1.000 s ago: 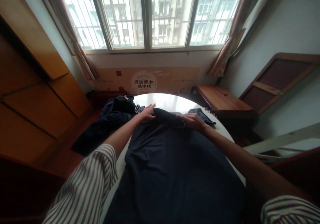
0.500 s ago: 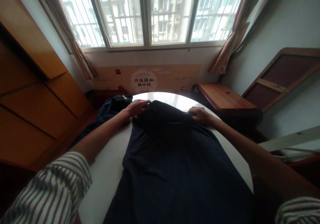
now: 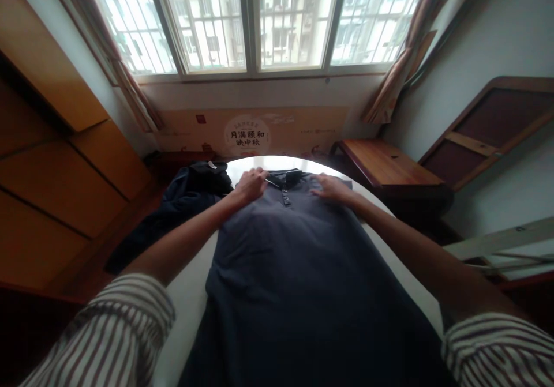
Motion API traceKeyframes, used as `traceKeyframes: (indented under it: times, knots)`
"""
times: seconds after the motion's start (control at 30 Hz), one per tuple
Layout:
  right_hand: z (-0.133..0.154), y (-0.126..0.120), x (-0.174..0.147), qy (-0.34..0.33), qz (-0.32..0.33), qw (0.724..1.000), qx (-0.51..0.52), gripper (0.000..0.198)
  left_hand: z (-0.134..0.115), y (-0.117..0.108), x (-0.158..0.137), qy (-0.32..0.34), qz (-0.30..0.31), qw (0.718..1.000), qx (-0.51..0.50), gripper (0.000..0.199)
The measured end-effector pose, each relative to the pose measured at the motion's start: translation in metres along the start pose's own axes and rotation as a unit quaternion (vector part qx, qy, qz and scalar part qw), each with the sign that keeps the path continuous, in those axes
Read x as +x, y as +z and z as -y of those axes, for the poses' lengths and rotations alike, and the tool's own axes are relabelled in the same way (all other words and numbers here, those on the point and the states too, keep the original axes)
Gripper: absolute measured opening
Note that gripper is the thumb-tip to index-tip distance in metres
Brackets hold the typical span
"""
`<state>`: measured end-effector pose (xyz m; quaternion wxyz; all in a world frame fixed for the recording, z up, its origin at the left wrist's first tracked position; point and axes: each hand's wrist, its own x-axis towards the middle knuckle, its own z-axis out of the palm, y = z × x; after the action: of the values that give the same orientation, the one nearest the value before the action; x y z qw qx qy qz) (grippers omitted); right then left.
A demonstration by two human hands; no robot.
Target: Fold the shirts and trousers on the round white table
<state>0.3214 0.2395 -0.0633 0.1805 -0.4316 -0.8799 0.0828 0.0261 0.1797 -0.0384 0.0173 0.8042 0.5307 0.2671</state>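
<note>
A dark navy polo shirt lies spread on the white round table, its collar at the far edge and its body reaching toward me. Its buttoned placket faces up. At the left side of the collar my left hand has its fingers closed on the cloth. My right hand rests on the shirt's right shoulder area, fingers stretched out and apart. The lower part of the shirt runs out of view at the bottom.
A heap of dark clothing with a white label lies at the table's left edge. Beyond the right edge stands a wooden side table. A printed cardboard panel is under the window, and orange cabinets line the left.
The dark collar part, folded or bunched up before, now lies flat with the placket showing. My right hand has gone from gripping the cloth to lying on it with fingers spread.
</note>
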Motion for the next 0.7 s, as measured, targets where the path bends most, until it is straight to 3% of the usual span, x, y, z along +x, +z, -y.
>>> traceKeyframes:
  times: [0.1,0.17,0.27,0.33,0.4,0.5,0.6,0.7]
  knots:
    - [0.023,0.020,-0.083,-0.031,0.032,0.999,0.008,0.051,-0.025,0.000,-0.085,0.045,0.062,0.997,-0.009,0.014]
    - [0.045,0.025,-0.148,-0.040,0.033,0.998,0.024,0.044,-0.044,-0.009,-0.153,0.120,0.130,0.983,-0.039,0.020]
    - [0.088,0.025,-0.238,-0.047,0.056,0.997,0.029,0.047,-0.071,-0.034,-0.245,0.168,0.207,0.961,-0.077,0.024]
    - [0.116,0.024,-0.286,-0.077,0.066,0.995,0.018,0.058,-0.083,-0.048,-0.289,0.179,0.238,0.952,-0.076,0.045]
    - [0.137,0.024,-0.320,-0.105,0.060,0.993,0.000,0.068,-0.086,-0.054,-0.318,0.193,0.231,0.952,-0.051,0.059]
    - [0.153,0.029,-0.347,-0.128,0.010,0.991,-0.030,0.065,-0.079,-0.053,-0.340,0.227,0.168,0.959,0.016,0.042]
    - [0.162,0.034,-0.354,-0.143,-0.039,0.987,-0.058,0.055,-0.072,-0.052,-0.346,0.251,0.148,0.954,0.072,0.047]
    - [0.180,0.038,-0.347,-0.153,-0.040,0.985,-0.064,0.051,-0.072,-0.054,-0.345,0.254,0.147,0.953,0.077,0.056]
